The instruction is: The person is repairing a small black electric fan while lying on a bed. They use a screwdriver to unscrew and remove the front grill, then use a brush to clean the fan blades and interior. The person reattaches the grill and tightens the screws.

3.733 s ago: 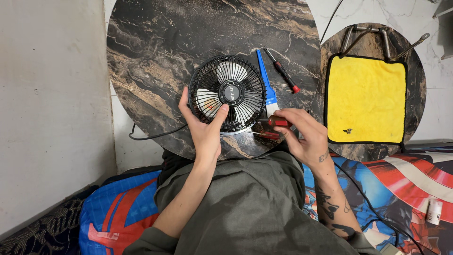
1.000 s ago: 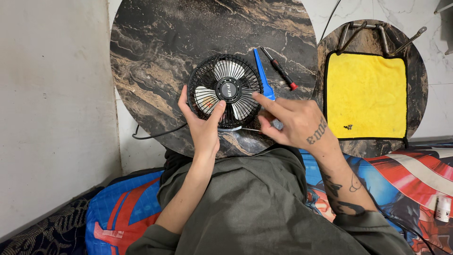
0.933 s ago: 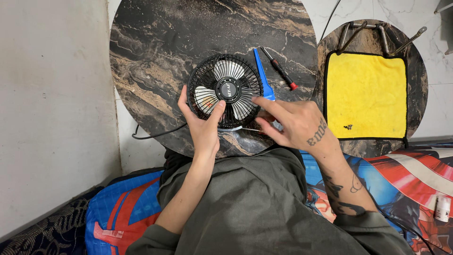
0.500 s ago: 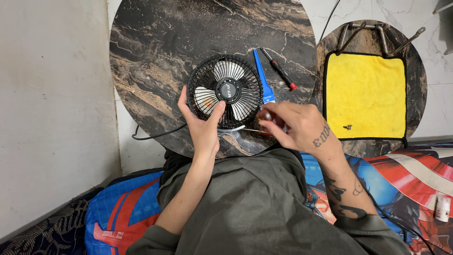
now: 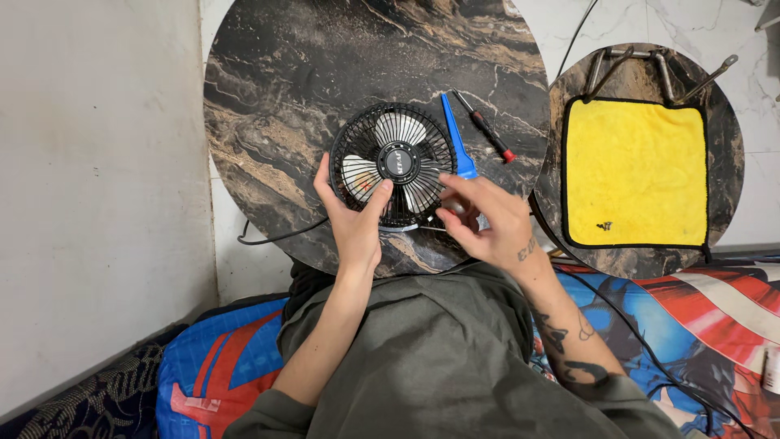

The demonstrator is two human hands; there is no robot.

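Black wire still cages the small fan (image 5: 394, 165), which lies face-up near the front edge of your round marbled desk (image 5: 325, 73), so as far as the view shows, the grille has not come off and the blades behind it remain covered. Your left hand (image 5: 355, 219) is spread open against the lower left of the guard, thumb and fingers resting on the wires to steady it. Your right hand (image 5: 486, 221) sits at the fan's lower right rim with the fingers curled in; it may be pinching a small part or a tool, but the fingers hide it and I cannot tell. Just beside the fan lie a blue pry tool (image 5: 457, 138) and a red-tipped screwdriver (image 5: 486, 128), neither in hand. On the smaller side desk a yellow cloth (image 5: 635, 172) carries a few tiny dark bits (image 5: 604, 227), possibly screws already removed.
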